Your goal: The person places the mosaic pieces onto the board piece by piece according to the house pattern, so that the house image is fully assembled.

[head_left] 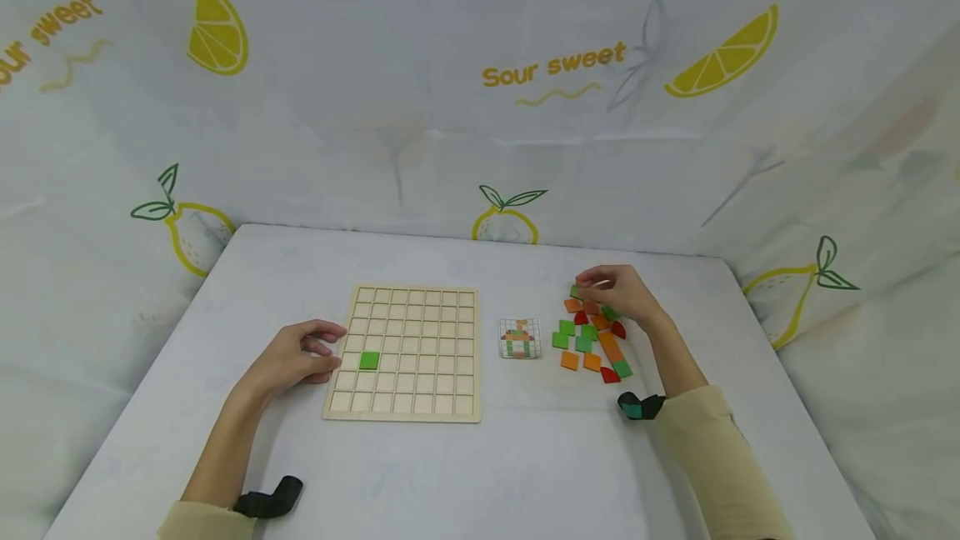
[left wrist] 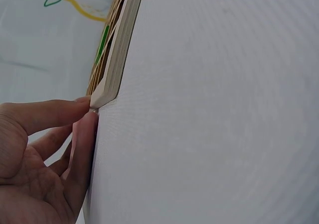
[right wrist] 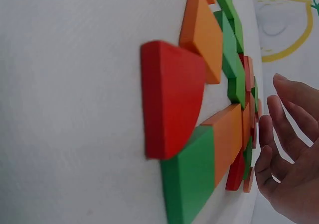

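A wooden grid board (head_left: 406, 346) lies on the table with one green square tile (head_left: 369, 361) in a cell on its left side. My left hand (head_left: 296, 361) is at the board's left edge, its fingertips touching the rim; in the left wrist view the fingers (left wrist: 55, 113) meet the board's corner. My right hand (head_left: 618, 290) is over the far end of a spread of orange, green and red tiles (head_left: 570, 361). In the right wrist view its fingers (right wrist: 286, 129) are loosely bent beside the tiles, with no tile visible between them.
A small pattern card (head_left: 520, 338) with a coloured grid picture lies between the board and the tiles. Quarter-round red pieces (right wrist: 172, 94) are among the square tiles. A white cloth printed with lemons (head_left: 450, 123) hangs behind the table.
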`<state>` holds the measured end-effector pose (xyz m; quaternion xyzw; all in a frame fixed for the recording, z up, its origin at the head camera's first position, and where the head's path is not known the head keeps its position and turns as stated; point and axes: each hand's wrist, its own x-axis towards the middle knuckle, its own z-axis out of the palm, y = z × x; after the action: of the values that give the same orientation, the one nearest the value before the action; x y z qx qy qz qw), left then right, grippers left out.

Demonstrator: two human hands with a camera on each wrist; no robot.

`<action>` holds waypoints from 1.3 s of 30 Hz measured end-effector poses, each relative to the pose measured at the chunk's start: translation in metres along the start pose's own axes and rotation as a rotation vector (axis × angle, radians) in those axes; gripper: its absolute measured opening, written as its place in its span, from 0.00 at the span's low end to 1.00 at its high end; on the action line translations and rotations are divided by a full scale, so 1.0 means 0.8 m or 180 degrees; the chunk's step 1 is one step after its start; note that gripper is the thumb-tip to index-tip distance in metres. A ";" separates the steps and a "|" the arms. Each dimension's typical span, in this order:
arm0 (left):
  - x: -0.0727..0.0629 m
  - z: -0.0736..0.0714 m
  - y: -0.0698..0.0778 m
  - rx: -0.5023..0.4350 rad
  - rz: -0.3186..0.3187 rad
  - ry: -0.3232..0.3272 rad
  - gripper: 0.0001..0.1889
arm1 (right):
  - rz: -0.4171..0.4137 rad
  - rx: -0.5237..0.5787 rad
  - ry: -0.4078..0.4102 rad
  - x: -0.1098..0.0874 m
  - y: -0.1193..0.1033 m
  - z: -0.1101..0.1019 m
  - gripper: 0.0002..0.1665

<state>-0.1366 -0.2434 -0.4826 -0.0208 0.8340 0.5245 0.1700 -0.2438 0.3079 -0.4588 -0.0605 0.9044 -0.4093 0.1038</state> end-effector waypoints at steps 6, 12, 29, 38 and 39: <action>-0.001 0.000 0.001 -0.0010 0.0000 -0.0010 0.29 | 0.0044 -0.0028 -0.0036 0.004 0.012 0.001 0.20; 0.000 0.001 0.003 -0.0011 0.0000 -0.0006 0.29 | 0.0059 -0.0121 -0.0013 0.008 0.018 0.002 0.20; 0.003 -0.003 0.004 0.0012 0.0079 -0.0006 0.29 | 0.0002 -0.0300 -0.0086 0.011 0.016 -0.002 0.24; 0.001 -0.001 0.001 0.0028 -0.0005 -0.0009 0.29 | 0.0061 -0.0387 -0.0093 0.009 0.018 0.001 0.23; 0.001 -0.001 0.000 0.0023 -0.0010 -0.0006 0.29 | 0.0072 -0.0405 -0.0086 0.008 0.019 0.002 0.23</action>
<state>-0.1374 -0.2440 -0.4823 -0.0210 0.8357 0.5212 0.1718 -0.2501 0.3154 -0.4718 -0.0623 0.9277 -0.3490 0.1165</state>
